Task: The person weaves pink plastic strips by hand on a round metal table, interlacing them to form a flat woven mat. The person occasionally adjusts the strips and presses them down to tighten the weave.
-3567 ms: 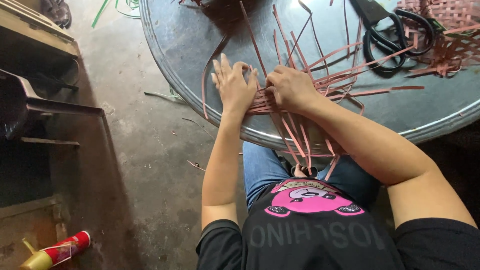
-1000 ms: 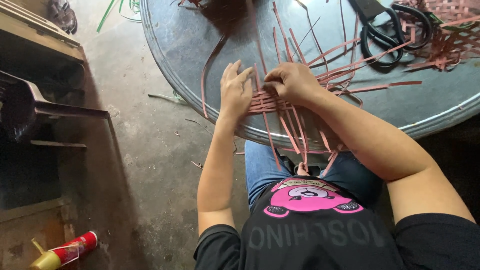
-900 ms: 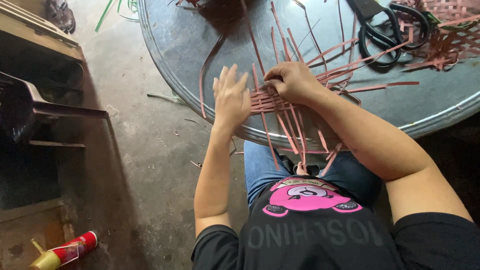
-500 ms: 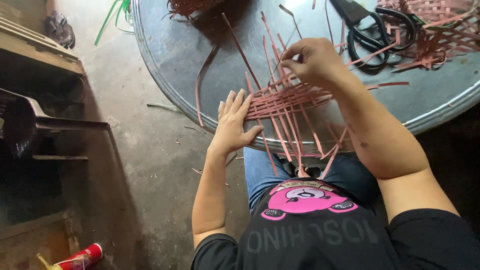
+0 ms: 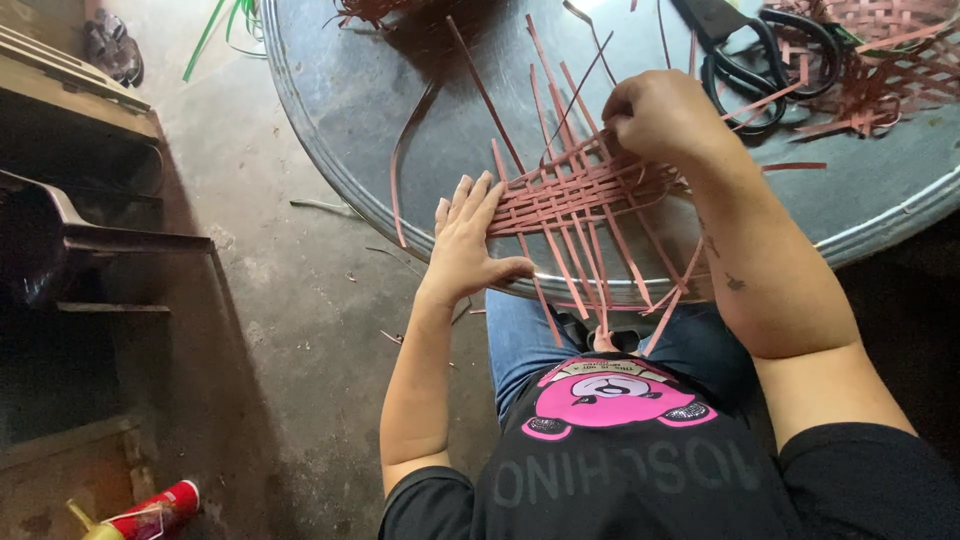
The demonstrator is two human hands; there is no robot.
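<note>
A half-woven mat of reddish-brown strips [image 5: 575,200] lies at the near edge of a round grey metal table [image 5: 380,90]. My left hand [image 5: 468,243] rests flat on the mat's left side, fingers spread, pressing the crossing strips down. My right hand [image 5: 655,115] is closed at the mat's far right corner, pinching one of the upright strips there. Loose strip ends stick out past the mat towards the table's middle and hang over the rim onto my lap.
Black scissors [image 5: 765,60] lie on the table behind my right hand, next to another woven piece [image 5: 890,55]. A dark chair [image 5: 60,240] stands at the left on the concrete floor. A red can [image 5: 150,505] lies at the lower left. Green strips [image 5: 215,30] lie at top left.
My right hand has moved from the mat's middle to its far right corner and closed on a strip. My left hand has slid down and flattened on the mat's left side.
</note>
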